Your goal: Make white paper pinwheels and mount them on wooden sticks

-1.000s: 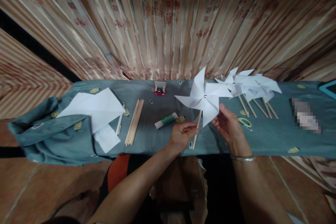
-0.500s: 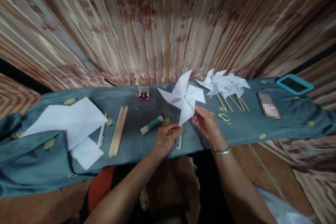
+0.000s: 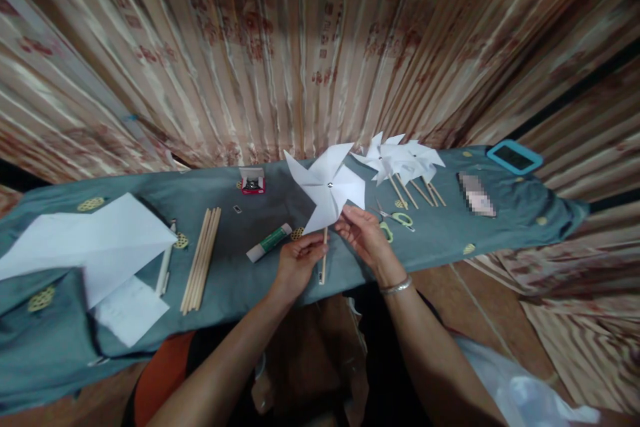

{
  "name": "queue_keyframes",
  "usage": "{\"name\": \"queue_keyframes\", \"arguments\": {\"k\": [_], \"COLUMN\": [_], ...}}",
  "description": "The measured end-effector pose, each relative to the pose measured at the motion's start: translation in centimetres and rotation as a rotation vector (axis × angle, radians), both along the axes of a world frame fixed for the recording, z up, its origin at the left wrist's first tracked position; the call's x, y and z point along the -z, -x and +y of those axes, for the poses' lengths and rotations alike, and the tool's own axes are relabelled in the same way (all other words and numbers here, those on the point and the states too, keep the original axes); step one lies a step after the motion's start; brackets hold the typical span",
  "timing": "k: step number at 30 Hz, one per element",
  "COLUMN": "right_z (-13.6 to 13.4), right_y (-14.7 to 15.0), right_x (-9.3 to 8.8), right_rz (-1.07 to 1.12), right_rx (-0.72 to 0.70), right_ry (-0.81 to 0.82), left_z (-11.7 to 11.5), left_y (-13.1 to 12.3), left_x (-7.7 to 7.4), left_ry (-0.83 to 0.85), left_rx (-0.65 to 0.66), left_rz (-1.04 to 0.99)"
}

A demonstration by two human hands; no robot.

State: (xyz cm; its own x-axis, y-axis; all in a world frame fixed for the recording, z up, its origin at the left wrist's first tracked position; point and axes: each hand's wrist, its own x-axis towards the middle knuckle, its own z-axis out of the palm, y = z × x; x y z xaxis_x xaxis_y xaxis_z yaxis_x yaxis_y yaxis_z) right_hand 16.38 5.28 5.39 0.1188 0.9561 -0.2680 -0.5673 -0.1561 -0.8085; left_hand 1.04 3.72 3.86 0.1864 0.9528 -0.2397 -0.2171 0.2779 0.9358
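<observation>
Grey-green cloth covers the counter (image 3: 443, 237); left hand (image 3: 299, 263) clamps fingers on the pale wooden stick (image 3: 324, 260) of a white paper pinwheel (image 3: 326, 191); right hand (image 3: 365, 235) at its blade, finger closure unclear.

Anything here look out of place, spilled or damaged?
At the left end, the blue-green cloth is rucked up over part of the white paper instead of lying flat beneath it. The flat object at right is oddly pixelated. Nothing looks spilled, and the pinwheel in the left hand shows no visible damage.
</observation>
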Motion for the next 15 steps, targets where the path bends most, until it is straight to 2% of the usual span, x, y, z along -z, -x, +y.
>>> {"name": "queue_keyframes", "arguments": {"k": [15], "right_z": [-0.29], "right_y": [0.67], "right_x": [-0.31], "right_rz": [-0.008], "right_rx": [-0.044], "right_ry": [0.011], "left_z": [-0.03], "left_y": [-0.05], "left_x": [-0.05], "left_ry": [0.020], "left_rx": [0.003], "left_rz": [0.008]}}
